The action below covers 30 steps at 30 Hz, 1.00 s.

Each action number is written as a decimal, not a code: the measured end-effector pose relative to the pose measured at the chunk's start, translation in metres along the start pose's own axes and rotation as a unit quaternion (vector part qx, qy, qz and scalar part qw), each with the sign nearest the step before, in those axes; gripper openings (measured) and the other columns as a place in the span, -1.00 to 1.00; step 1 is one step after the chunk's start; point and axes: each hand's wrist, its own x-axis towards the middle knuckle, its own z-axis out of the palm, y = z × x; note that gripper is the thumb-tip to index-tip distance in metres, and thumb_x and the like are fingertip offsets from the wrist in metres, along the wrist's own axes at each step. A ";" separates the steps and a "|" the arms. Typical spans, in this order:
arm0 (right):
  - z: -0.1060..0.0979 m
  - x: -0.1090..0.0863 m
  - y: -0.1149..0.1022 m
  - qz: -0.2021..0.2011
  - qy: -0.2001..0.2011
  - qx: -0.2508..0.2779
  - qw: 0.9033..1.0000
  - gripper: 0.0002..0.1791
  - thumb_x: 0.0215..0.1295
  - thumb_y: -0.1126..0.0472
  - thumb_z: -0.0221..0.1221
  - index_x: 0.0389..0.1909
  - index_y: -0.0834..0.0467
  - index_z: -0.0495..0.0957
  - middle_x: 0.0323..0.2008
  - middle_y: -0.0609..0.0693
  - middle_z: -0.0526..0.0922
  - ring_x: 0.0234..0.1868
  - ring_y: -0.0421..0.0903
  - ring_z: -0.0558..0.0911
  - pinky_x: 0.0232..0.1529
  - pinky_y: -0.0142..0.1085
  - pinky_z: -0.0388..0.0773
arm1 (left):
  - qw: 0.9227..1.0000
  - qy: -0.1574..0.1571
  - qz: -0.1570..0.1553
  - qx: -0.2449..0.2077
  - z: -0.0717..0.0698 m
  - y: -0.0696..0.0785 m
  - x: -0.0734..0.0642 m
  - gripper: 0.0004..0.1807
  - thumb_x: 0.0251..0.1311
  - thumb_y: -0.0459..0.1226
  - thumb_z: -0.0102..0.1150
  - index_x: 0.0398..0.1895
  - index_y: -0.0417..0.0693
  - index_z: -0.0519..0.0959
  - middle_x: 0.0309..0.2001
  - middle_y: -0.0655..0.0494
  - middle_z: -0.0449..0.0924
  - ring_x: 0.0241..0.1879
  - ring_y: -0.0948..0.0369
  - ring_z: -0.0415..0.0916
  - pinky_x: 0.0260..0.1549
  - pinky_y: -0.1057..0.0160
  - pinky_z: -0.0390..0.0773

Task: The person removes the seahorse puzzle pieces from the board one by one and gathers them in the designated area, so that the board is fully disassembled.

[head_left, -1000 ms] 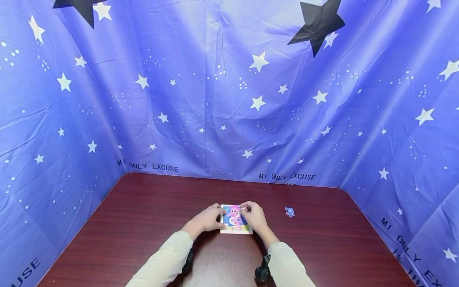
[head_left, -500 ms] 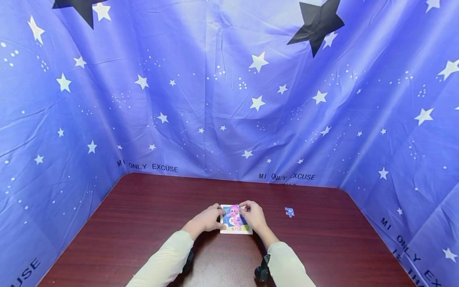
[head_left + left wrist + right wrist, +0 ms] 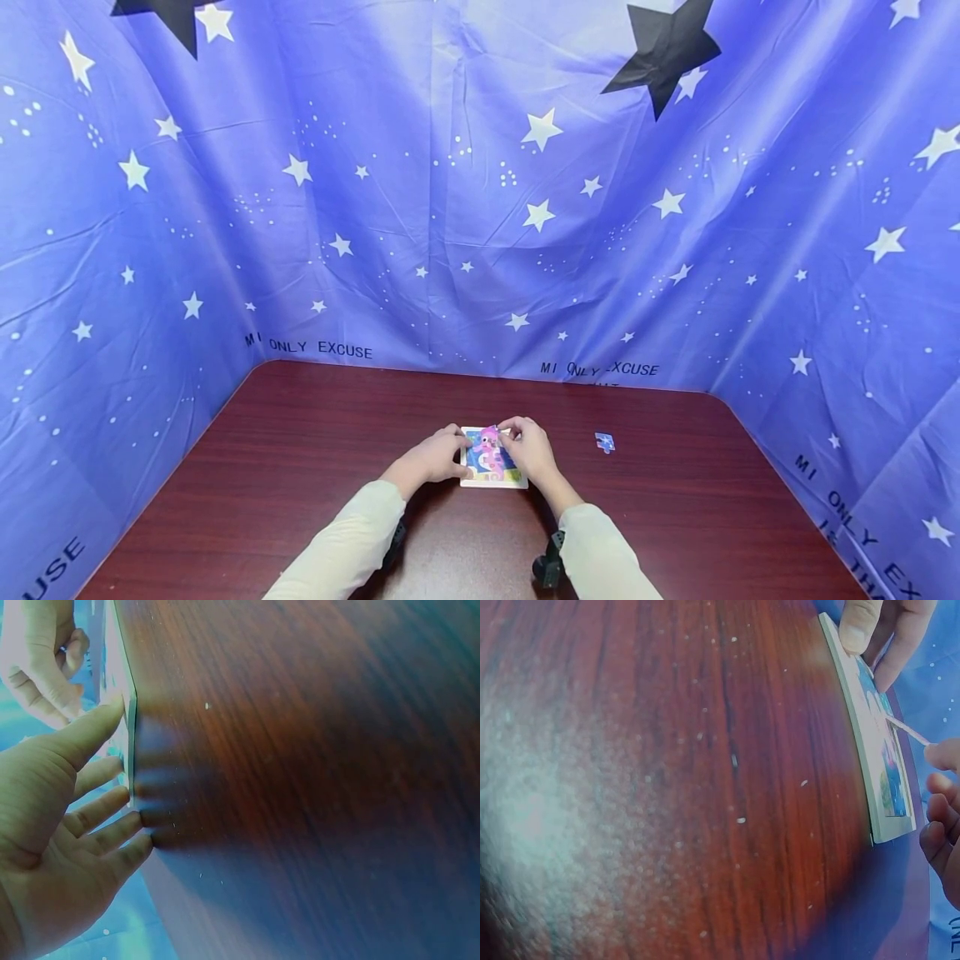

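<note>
I see the left hand (image 3: 431, 458) spread, thumb and fingers touching the left part of the white-rimmed jigsaw tray (image 3: 495, 486), which lies flat on the wood-grain table (image 3: 300, 450) between both hands. Right hand (image 3: 532, 452) pinches a jigsaw piece (image 3: 907, 729), tilted up over the tray's pink cartoon picture. Farther right, well apart, I've got a blue star piece (image 3: 605, 442) on the tabletop; starry blue cloth (image 3: 480, 183) behind.

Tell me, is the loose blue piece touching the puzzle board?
Apart. In the head view, the right hand and table separate the blue piece from the puzzle board.
</note>
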 end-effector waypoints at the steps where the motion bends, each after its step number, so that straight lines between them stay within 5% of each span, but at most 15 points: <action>1: 0.000 0.000 0.000 -0.002 0.000 -0.004 1.000 -0.89 0.06 0.26 0.25 -0.35 0.11 0.65 -0.51 -0.10 0.45 -0.51 -0.26 0.37 -0.49 -0.45 0.29 | 1.000 0.000 0.000 0.000 0.000 0.000 0.000 -0.45 -0.01 -0.15 0.36 0.05 -0.22 0.54 0.01 -0.06 0.44 0.03 0.06 0.43 0.09 0.16 0.45; 18: 0.002 -0.002 0.000 -0.018 0.005 -0.024 1.000 -0.89 0.06 0.26 0.25 -0.34 0.09 0.64 -0.52 -0.10 0.47 -0.53 -0.28 0.37 -0.50 -0.45 0.30 | 1.000 0.001 -0.005 -0.002 0.001 -0.001 0.001 -0.45 -0.04 -0.14 0.37 0.04 -0.20 0.55 0.00 -0.05 0.44 0.01 0.08 0.43 0.08 0.18 0.45; 30: 0.001 0.000 0.002 -0.015 0.026 0.017 0.999 -0.87 0.01 0.32 0.27 -0.36 0.14 0.66 -0.54 -0.08 0.48 -0.55 -0.29 0.36 -0.51 -0.46 0.31 | 1.000 0.002 -0.008 -0.002 0.002 -0.003 0.002 -0.46 -0.02 -0.13 0.36 0.05 -0.17 0.55 -0.01 -0.02 0.43 0.01 0.10 0.43 0.07 0.20 0.46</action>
